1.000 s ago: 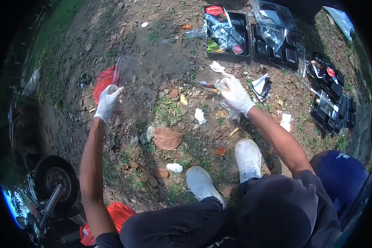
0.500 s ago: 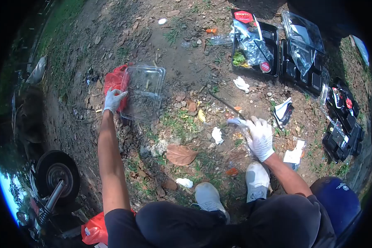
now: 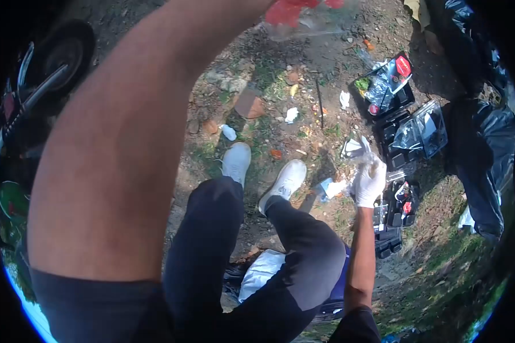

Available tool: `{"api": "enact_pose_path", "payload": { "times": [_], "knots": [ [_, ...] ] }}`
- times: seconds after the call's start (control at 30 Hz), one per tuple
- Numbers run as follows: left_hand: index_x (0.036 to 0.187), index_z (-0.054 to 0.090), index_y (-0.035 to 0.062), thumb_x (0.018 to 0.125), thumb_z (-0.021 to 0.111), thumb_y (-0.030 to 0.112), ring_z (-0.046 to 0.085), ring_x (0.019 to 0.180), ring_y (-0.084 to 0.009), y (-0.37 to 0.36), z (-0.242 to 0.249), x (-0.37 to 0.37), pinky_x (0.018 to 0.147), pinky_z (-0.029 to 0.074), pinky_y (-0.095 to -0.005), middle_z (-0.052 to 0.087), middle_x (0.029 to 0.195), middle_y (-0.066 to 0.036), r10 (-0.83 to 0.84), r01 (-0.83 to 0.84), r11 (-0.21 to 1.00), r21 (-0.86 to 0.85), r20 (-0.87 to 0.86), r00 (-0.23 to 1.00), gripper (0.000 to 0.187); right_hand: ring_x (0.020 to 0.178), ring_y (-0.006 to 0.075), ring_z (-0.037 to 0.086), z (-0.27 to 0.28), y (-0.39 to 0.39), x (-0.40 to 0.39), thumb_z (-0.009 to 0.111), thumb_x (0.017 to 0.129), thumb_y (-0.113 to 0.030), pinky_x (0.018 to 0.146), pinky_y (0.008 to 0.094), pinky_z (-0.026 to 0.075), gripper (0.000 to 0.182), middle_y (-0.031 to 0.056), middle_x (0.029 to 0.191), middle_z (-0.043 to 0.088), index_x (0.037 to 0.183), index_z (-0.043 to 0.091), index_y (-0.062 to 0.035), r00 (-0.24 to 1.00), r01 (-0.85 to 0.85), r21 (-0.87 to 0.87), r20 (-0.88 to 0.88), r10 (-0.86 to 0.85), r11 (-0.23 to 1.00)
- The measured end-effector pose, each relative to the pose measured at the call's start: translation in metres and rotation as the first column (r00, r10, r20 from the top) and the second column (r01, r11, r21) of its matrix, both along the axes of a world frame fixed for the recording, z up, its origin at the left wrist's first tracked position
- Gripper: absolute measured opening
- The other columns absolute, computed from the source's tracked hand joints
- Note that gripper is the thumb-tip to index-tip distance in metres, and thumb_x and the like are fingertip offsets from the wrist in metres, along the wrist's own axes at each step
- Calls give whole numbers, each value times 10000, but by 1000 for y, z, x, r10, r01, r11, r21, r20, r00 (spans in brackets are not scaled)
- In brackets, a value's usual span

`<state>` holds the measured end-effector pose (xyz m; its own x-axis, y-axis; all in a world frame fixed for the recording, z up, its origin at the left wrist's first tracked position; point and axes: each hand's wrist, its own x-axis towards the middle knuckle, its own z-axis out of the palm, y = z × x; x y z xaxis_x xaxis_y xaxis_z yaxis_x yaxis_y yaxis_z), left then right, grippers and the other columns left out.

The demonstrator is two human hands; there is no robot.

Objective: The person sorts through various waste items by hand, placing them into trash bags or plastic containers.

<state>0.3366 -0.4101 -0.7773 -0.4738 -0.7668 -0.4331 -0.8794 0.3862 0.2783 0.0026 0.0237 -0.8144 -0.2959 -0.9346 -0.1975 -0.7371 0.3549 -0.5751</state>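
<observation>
On the ground (image 3: 257,74) of dirt and thin grass, seen from the head camera, the person stands over two white shoes (image 3: 285,182). Their right hand (image 3: 369,182), gloved in white, is closed around a crumpled clear wrapper (image 3: 356,150) that sticks up above the fingers; the hand hangs just right of the right shoe, beside a small blue-and-white scrap (image 3: 329,187). The left arm (image 3: 137,137) fills the left half of the view, raised toward the top edge. The left hand itself is cut off at that edge, so I cannot tell its grip; a clear lid (image 3: 309,26) with something red (image 3: 294,8) against it shows right where the arm ends.

Right of the gloved hand lie black trays: one with greens and a red sticker (image 3: 383,86) farthest up, one under clear film (image 3: 420,128) beside it, and two smaller ones (image 3: 399,208) nearer the person. A black bag (image 3: 486,148) slumps along the right edge. Near the middle of the ground lie a brown leaf (image 3: 249,106), white tissue scraps (image 3: 292,114) and a thin dark stick (image 3: 320,97). At the upper left corner stands a wheel (image 3: 57,51).
</observation>
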Motion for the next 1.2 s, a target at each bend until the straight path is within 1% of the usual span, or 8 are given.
{"api": "enact_pose_path", "payload": {
  "times": [0.03,0.1,0.4,0.67,0.73,0.8,1.0,1.2],
  "knots": [
    [925,797,155,764,700,329,695,659,-338,5,-18,-5,602,539,-431,750,771,-128,370,-279,921,272,-385,845,255,896,260,674,35,-4,-12,643,982,-88,806,351,524,130,110,993,670,1096,701,-66,995,-77,-68,-63,73,995],
    [922,662,16,874,713,389,667,866,-382,36,39,-22,795,528,-450,706,930,-187,209,-233,971,-46,-301,930,380,884,235,652,99,-12,-27,647,972,-59,808,340,515,155,102,977,658,1121,692,-57,999,35,-52,-33,-36,998],
    [949,576,78,894,791,188,535,871,-104,35,191,-27,829,461,-282,601,931,-8,536,-651,715,255,-798,276,248,891,125,605,310,-97,-55,630,963,-55,811,296,499,214,39,996,641,1167,620,7,763,578,-122,433,-481,807],
    [1418,453,54,854,818,169,578,1186,-254,-85,255,-51,1059,454,-376,561,1304,-156,473,-634,742,218,-841,264,682,818,71,584,320,-364,54,721,926,-44,712,236,482,167,-15,942,652,1081,660,-38,348,780,-77,878,-328,621],
    [1526,367,20,854,818,158,558,1251,-258,-123,250,-54,1080,449,-369,528,1403,-171,599,-532,679,505,-801,4,821,797,59,582,318,-451,91,727,922,-35,697,232,486,179,-22,928,658,1091,668,-41,244,790,-2,919,-311,612],
    [1538,360,-19,867,800,113,588,1229,-242,-164,242,-52,1065,469,-361,551,1418,-165,480,-633,738,234,-841,249,814,783,51,582,314,-531,115,734,914,-26,689,235,491,183,-26,913,661,1087,677,-51,162,798,66,934,-319,599],
    [1392,554,-19,894,727,21,650,1106,-175,-299,247,-99,984,516,-326,674,1266,-101,811,-294,567,770,-583,37,528,831,72,597,296,-713,88,739,915,-65,749,252,499,150,-18,963,675,1055,686,-53,129,890,7,955,-267,455],
    [1365,571,-13,918,679,32,660,1067,-167,-420,261,-219,934,531,-311,673,1242,-86,782,-43,616,787,-604,152,463,1051,264,656,277,-819,-13,851,799,-203,924,376,516,494,160,1143,665,1180,628,17,558,819,-312,625,-545,481]
  ]
}}
